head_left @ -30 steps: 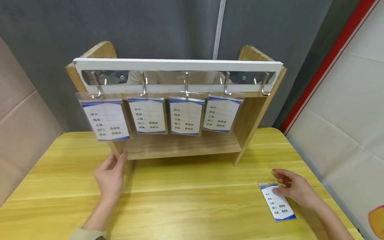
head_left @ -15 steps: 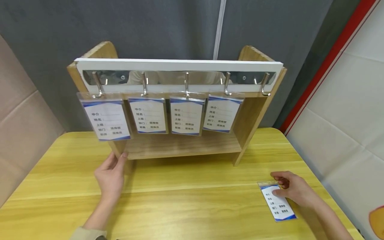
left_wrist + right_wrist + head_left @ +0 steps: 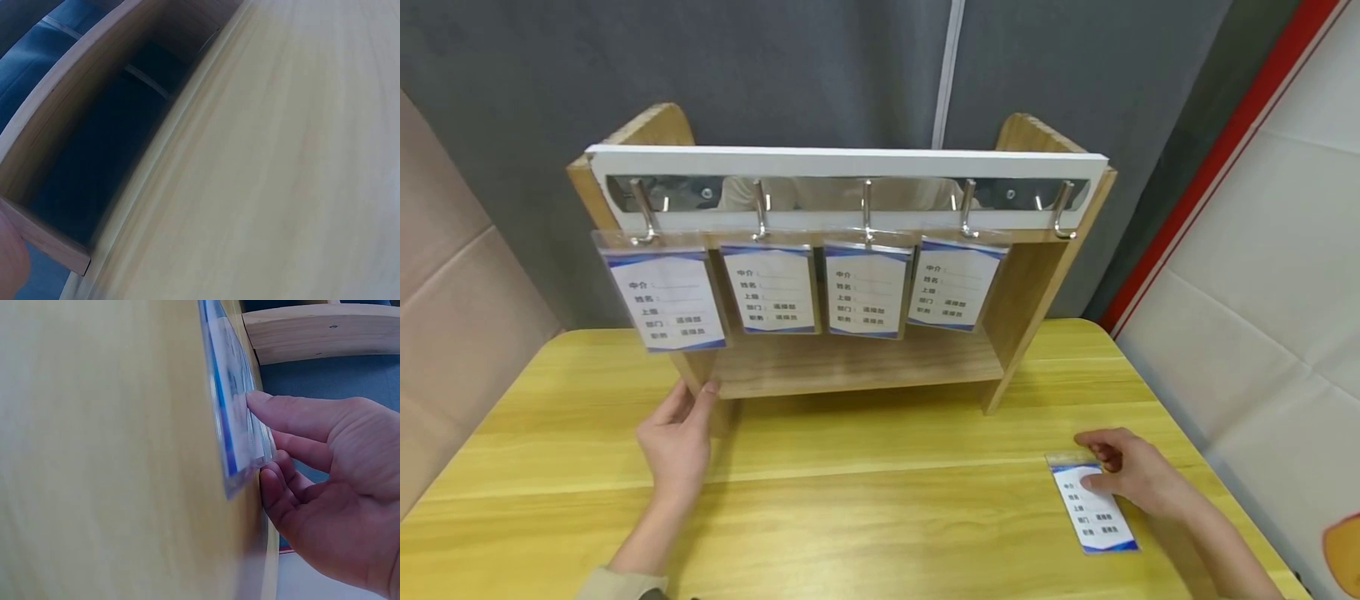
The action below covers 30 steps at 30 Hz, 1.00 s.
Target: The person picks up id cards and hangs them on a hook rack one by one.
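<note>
My left hand [image 3: 676,437] grips the lower front of the left side panel of a wooden rack [image 3: 857,367], thumb in front. In the left wrist view only a blurred bit of that hand shows, beside the rack's leg [image 3: 59,247]. At the right, my right hand [image 3: 1138,475] pinches the long edge of a badge holder [image 3: 1093,512], thumb on its face and fingers at its edge, partly behind it. The right wrist view shows the clear plastic holder [image 3: 234,419] tilted close over the table, my right hand [image 3: 350,462] at its side.
Several similar badge holders [image 3: 865,287] hang from metal hooks on the rack's white rail [image 3: 850,158]. The rightmost hook [image 3: 1063,212] bears nothing. The rack stands on a wooden table [image 3: 865,517] before a grey curtain [image 3: 812,75]; a white padded wall [image 3: 1262,275] runs along the right.
My right hand has moved slightly left, its fingers closing in on the badge holder's edge. The holder has just shifted a little. My left hand stays in place at the rack.
</note>
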Each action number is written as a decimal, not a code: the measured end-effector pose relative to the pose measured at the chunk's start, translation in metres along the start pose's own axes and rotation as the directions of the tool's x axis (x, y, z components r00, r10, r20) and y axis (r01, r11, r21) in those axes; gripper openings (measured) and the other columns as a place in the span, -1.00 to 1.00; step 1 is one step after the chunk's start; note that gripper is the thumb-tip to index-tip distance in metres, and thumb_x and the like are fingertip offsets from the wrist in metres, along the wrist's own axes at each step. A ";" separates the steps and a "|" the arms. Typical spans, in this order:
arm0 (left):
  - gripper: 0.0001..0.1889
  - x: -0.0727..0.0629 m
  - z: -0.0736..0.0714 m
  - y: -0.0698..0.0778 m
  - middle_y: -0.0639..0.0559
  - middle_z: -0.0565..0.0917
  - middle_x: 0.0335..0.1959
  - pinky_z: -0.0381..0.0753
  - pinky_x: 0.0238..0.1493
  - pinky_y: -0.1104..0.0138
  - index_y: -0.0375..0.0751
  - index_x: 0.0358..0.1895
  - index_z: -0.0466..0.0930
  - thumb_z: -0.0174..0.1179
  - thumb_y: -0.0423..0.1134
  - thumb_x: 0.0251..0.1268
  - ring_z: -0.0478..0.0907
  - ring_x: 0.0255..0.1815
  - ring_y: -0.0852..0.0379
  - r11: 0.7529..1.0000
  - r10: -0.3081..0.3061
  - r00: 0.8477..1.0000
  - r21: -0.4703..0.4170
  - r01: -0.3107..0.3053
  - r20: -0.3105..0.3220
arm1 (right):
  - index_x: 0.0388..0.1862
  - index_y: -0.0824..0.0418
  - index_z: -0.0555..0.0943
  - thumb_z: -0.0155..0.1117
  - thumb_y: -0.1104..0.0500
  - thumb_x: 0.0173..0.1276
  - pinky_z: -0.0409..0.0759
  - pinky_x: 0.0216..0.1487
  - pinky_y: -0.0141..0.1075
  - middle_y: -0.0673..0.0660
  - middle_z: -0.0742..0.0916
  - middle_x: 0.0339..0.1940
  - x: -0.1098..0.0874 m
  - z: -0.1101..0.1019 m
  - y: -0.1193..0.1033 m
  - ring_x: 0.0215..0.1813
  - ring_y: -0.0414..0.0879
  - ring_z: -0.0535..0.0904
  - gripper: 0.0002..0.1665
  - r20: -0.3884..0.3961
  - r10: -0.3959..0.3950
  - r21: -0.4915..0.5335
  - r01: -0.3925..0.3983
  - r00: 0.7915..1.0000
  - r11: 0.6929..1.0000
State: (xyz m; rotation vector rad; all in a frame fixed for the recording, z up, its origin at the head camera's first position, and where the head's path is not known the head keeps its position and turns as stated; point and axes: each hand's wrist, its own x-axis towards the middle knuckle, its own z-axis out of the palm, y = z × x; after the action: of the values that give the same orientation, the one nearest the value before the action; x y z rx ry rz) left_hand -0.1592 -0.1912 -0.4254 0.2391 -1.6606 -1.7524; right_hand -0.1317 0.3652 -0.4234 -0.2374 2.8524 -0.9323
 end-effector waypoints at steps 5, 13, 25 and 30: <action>-0.65 0.001 0.000 0.000 -0.05 0.70 0.01 0.71 0.02 0.46 -0.34 0.16 0.65 0.34 -0.49 0.31 0.72 -0.13 0.42 1.000 -0.001 1.000 0.005 0.001 0.002 | 0.05 0.37 0.68 0.62 0.28 0.15 0.50 -0.33 -0.47 0.07 0.61 -0.18 -0.003 0.002 0.001 -0.23 -0.15 0.41 -0.51 -0.043 -0.002 -0.022 0.001 0.999 1.000; -0.65 0.000 0.000 -0.001 0.05 0.72 -0.01 0.72 0.02 0.45 -0.34 0.16 0.65 0.33 -0.50 0.31 0.72 -0.11 0.41 1.000 0.004 1.000 -0.006 -0.004 0.006 | 0.01 0.33 0.67 0.60 0.30 0.16 0.51 -0.35 -0.45 0.07 0.63 -0.20 -0.004 0.003 0.001 -0.25 -0.16 0.43 -0.56 -0.045 -0.002 0.007 0.003 0.999 1.000; -0.65 0.000 -0.001 0.000 -0.02 0.71 0.02 0.71 0.02 0.47 -0.33 0.15 0.66 0.34 -0.49 0.32 0.71 -0.10 0.42 1.000 0.005 1.000 -0.002 -0.005 0.006 | -0.02 0.32 0.66 0.51 0.37 0.24 0.59 -0.33 -0.46 0.07 0.68 -0.22 -0.003 0.004 -0.002 -0.28 -0.23 0.49 -0.67 -0.076 -0.031 0.077 0.037 0.997 0.996; -0.66 0.000 0.000 0.000 0.09 0.73 -0.02 0.71 0.02 0.47 -0.34 0.15 0.66 0.33 -0.50 0.31 0.72 -0.10 0.41 1.000 0.009 1.000 -0.016 -0.009 0.005 | -0.06 0.32 0.67 0.51 0.42 0.22 0.64 -0.34 -0.48 0.07 0.71 -0.22 -0.002 0.006 -0.001 -0.29 -0.27 0.52 -0.69 -0.138 -0.082 0.106 0.097 0.987 0.990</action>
State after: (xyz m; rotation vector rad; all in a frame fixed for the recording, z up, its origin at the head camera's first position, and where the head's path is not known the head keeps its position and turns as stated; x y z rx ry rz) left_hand -0.1594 -0.1915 -0.4257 0.2195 -1.6485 -1.7598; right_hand -0.1288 0.3615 -0.4271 -0.3046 2.9177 -1.1648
